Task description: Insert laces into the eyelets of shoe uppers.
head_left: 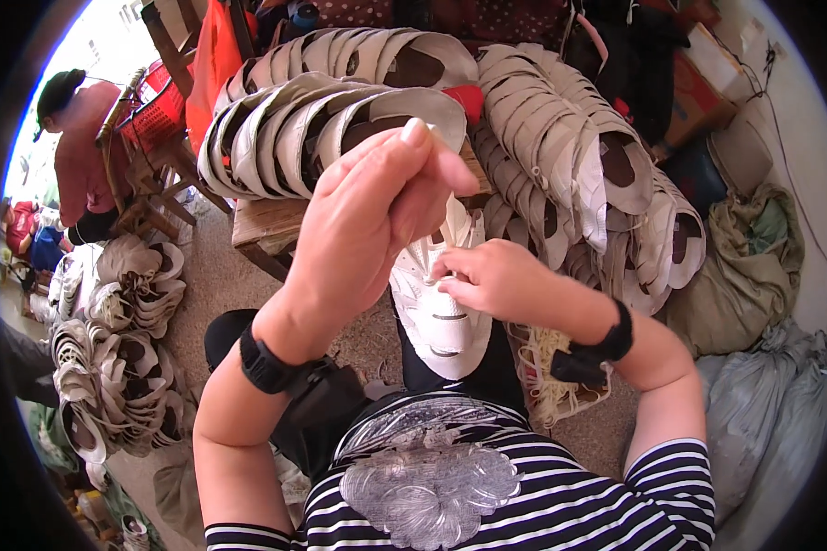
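Observation:
A white shoe upper (446,321) lies over my lap, its rounded end toward me and its lacing area facing up. My right hand (510,283) is closed at that lacing area, thumb and fingers pinching near the eyelets. Above the upper's far left side, my left hand (368,197) is raised with its fingers curled in and the thumb on top. Whatever its fingertips hold is hidden. The left hand covers part of the far end of the upper.
Nested shoe uppers (331,124) stand in rows on a wooden bench (257,230), with more stacked uppers (560,138) at right. Cream laces (549,367) fill a box by my right knee. Piled uppers (119,376) lie left. Sacks (753,266) lie right. A person (87,147) sits far left.

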The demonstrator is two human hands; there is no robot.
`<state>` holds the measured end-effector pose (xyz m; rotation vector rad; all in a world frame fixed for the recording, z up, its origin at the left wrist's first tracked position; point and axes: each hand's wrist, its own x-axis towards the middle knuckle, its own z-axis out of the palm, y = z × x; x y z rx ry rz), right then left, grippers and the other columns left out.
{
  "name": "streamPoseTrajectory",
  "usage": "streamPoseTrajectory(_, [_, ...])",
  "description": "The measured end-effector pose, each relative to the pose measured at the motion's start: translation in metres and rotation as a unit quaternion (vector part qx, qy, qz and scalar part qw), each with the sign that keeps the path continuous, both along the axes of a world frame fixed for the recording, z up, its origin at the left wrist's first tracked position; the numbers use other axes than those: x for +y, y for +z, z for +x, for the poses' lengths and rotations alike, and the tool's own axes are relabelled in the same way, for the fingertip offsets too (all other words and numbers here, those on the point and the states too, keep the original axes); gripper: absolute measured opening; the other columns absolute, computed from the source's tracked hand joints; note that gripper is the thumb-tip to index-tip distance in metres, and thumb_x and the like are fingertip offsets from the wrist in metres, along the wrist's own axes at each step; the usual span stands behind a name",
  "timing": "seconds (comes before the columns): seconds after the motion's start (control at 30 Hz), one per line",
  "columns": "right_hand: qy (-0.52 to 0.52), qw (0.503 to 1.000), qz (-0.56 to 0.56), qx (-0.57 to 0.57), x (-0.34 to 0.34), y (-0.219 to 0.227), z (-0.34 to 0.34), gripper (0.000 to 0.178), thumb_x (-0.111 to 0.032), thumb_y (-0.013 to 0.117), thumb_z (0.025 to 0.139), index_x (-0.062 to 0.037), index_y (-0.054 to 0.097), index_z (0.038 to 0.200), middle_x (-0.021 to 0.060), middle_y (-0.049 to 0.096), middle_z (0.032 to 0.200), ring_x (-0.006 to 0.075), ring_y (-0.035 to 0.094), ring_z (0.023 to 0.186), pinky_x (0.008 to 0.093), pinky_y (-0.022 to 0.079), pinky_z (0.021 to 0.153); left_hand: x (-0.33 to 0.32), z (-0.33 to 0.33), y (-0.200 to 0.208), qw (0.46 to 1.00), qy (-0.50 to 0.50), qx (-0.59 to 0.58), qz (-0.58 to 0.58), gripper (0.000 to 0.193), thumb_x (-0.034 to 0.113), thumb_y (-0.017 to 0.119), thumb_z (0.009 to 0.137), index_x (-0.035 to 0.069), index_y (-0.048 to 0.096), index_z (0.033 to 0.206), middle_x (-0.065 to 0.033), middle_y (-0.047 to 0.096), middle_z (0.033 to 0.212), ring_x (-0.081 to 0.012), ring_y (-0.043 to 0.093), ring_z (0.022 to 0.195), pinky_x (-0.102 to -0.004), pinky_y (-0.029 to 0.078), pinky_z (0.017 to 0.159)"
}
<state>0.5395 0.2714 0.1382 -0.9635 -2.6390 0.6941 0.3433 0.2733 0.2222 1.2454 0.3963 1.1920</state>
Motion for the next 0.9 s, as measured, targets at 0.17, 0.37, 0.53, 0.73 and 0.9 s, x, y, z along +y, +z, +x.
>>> streamPoseTrajectory(0.17, [-0.141,0.989,0.012,-0.031,-0.01,-0.025,-0.02,0.014,-0.021,0.062,0.088,-0.0081,0.059,0.093,0.0142,0.064,0.078,0.035,0.066,0.074,0.0451,0.051,0.066,0.009,0.004,-0.011,0.999,0.018,0.009,-0.046,0.039,0.028,0.04,0.106,0.0,0.063,0.091,0.0055,0.035,0.054,-0.0073,0.033,0.055,-0.0245,0.03,0.057])
streamPoseTrajectory(0.37, [-0.156,0.986,0.017,0.054,-0.021,-0.045,-0.023,0.018,-0.023,0.064,0.089,-0.0055,0.059,0.087,0.0178,0.061,0.073,0.0364,0.064,0.072,0.045,0.051,0.064,0.002,0.003,-0.005,0.998,0.026,0.007,-0.052,0.041,0.029,0.039,0.106,-0.001,0.062,0.091,0.0059,0.035,0.054,-0.0066,0.03,0.052,-0.0238,0.028,0.055])
streamPoseTrajectory(0.53, [-0.186,0.967,-0.115,0.132,-0.023,-0.012,-0.021,0.021,-0.022,0.062,0.094,-0.0033,0.061,0.102,0.0128,0.065,0.078,0.0234,0.066,0.071,0.0369,0.052,0.065,-0.015,0.005,0.009,0.996,0.019,0.056,-0.061,0.04,0.029,0.04,0.105,0.0,0.065,0.094,0.0045,0.042,0.062,-0.0048,0.034,0.054,-0.0211,0.029,0.051])
streamPoseTrajectory(0.73, [-0.055,0.845,-0.341,0.408,0.027,0.01,0.018,0.016,-0.019,0.058,0.098,-0.0053,0.063,0.093,-0.0017,0.062,0.09,0.0076,0.055,0.089,0.0257,0.042,0.087,0.009,-0.065,-0.018,0.96,0.058,-0.244,-0.121,0.028,0.025,0.036,0.108,0.006,0.052,0.095,0.0021,0.043,0.076,-0.0071,0.037,0.057,-0.0241,0.034,0.06])
streamPoseTrajectory(0.9, [-0.085,0.746,-0.465,0.47,0.043,-0.002,0.018,0.017,-0.019,0.057,0.1,-0.0055,0.065,0.106,0.0016,0.065,0.1,0.008,0.056,0.097,0.0243,0.042,0.092,0.015,-0.1,-0.032,0.95,0.076,-0.28,-0.116,0.023,0.02,0.039,0.107,0.004,0.051,0.096,0.0003,0.042,0.078,-0.0065,0.038,0.06,-0.0243,0.034,0.061])
